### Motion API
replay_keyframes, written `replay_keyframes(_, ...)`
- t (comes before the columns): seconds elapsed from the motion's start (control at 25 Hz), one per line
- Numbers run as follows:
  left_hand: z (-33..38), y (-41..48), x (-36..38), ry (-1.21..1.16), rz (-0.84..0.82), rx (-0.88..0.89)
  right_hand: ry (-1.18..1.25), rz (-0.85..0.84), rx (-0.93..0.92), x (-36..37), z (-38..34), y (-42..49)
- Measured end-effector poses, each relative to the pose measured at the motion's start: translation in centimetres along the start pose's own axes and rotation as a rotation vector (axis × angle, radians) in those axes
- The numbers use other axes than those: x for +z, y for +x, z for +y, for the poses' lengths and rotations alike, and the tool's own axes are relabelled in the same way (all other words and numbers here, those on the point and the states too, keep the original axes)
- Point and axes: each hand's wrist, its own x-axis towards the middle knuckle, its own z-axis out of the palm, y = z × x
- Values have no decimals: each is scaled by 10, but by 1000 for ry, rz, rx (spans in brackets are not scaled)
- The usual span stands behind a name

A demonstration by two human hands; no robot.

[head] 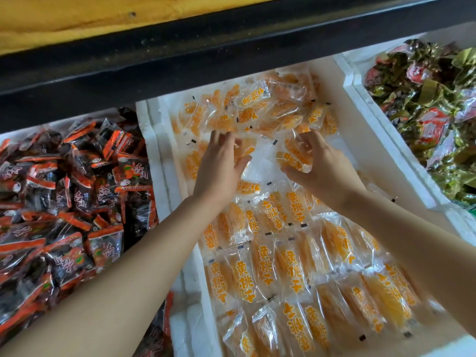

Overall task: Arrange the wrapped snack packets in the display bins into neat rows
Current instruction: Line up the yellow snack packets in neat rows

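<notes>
Dark-wrapped packets [64, 202] lie jumbled in the left bin. In the middle foam bin [157, 150] the left hand [219, 166] hovers with fingers straight and spread over the loose orange packets [247, 117] at the far end. The near rows [283, 266] look neat. The right hand [327, 171] curls round one held packet [293, 157]. It is probably best laid flat in line with the finished rows, the flat hand steadying its neighbours.

Left hand [219, 166] fingers [219, 140] blurred; green-wrapped sweets [435, 112] cut off right; dark packets [51, 202] cut off left.
</notes>
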Motion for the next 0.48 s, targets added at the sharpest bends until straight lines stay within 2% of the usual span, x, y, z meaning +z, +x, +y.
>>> replay_keyframes(0.2,31,-62,-22,-242,-88,-62,135,-67,70,-16,-25,-58)
replay_keyframes(0.36,40,-123,-28,-347,-236,-226,193,-255,164,0,-30,-125)
replay_keyframes(0.48,49,-170,-31,-425,-372,-394,130,-361,231,12,-32,-162)
